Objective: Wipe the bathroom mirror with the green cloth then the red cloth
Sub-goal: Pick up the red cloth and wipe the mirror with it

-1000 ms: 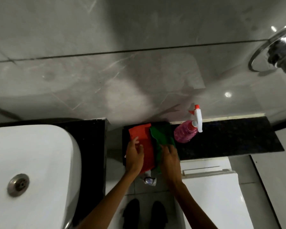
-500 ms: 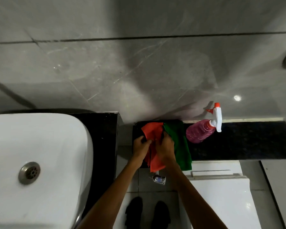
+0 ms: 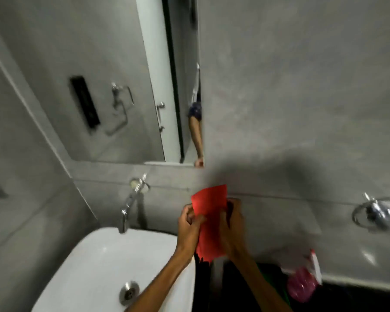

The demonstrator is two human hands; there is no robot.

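I hold the red cloth (image 3: 210,219) up in front of the grey wall with both hands. My left hand (image 3: 189,228) pinches its left edge and my right hand (image 3: 231,228) grips its right side. The bathroom mirror (image 3: 113,82) hangs on the wall up and to the left, above the tap, and its right edge reflects an arm. Only a thin sliver of the green cloth (image 3: 282,287) shows on the dark ledge behind my right forearm. The picture is blurred by motion.
A white basin (image 3: 95,266) with a metal drain (image 3: 128,292) sits lower left under a chrome tap (image 3: 128,206). A pink spray bottle (image 3: 302,282) stands on the dark ledge at lower right. A chrome wall fitting (image 3: 376,212) sticks out at the right.
Both hands lifted the red cloth off the ledge and raised it in front of the wall. The view tilted up, bringing the mirror and tap in. The green cloth stayed on the ledge.
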